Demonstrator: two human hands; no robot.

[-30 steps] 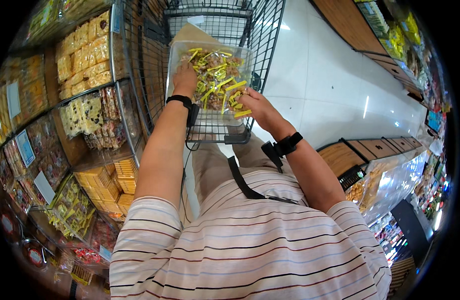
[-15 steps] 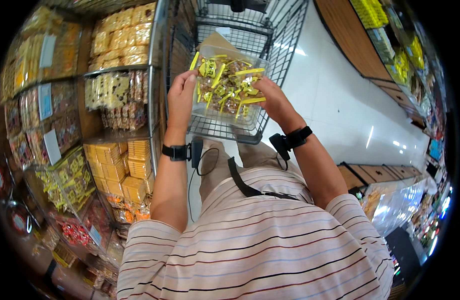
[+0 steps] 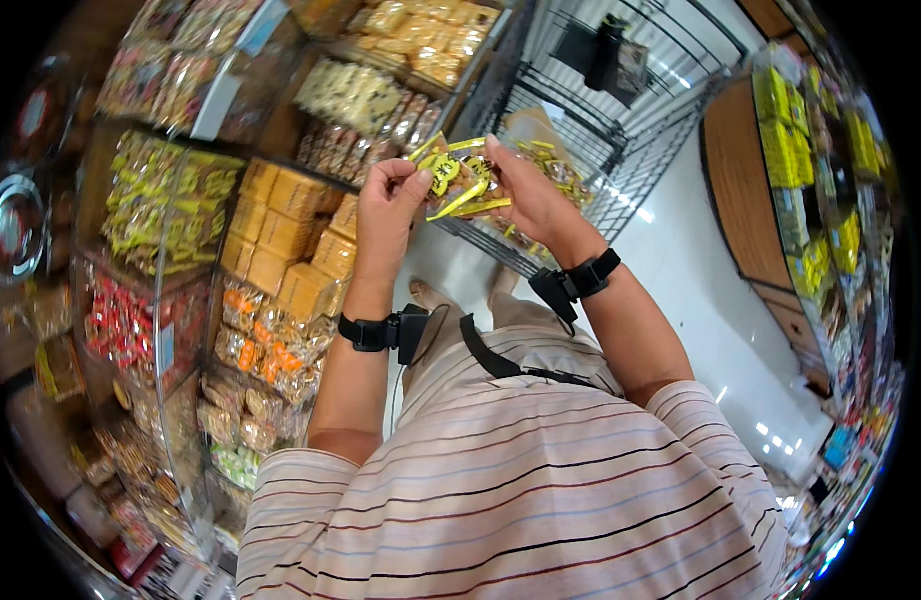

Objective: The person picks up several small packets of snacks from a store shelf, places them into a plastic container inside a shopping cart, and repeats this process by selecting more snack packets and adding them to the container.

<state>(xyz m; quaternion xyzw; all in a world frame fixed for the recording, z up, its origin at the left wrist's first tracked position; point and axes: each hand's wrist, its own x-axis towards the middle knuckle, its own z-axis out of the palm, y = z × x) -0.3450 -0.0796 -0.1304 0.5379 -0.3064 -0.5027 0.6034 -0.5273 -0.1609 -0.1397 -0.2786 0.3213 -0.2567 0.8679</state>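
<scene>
Small clear snack packets (image 3: 468, 182) with yellow edges and brown pieces inside are held up between my two hands. My left hand (image 3: 380, 205) pinches them at the left side, thumb on top. My right hand (image 3: 532, 195) grips their right side, its thumb at the upper edge. I cannot tell exactly how many packets are held. Behind and below my right hand, more yellow-edged packets (image 3: 558, 168) lie in the wire shopping cart (image 3: 620, 190), partly hidden by that hand.
Shelves on the left hold yellow-green packets (image 3: 165, 195), orange-yellow packs (image 3: 285, 225), red-wrapped sweets (image 3: 140, 310) and orange-marked bags (image 3: 265, 335). A curved wooden display (image 3: 745, 170) stands right, beyond the pale floor (image 3: 670, 300). A dark object (image 3: 608, 55) hangs at the cart's far end.
My hands have lifted packets from the clear container in the cart. The view has turned left, bringing more of the lower shelves in, and the cart now sits further right.
</scene>
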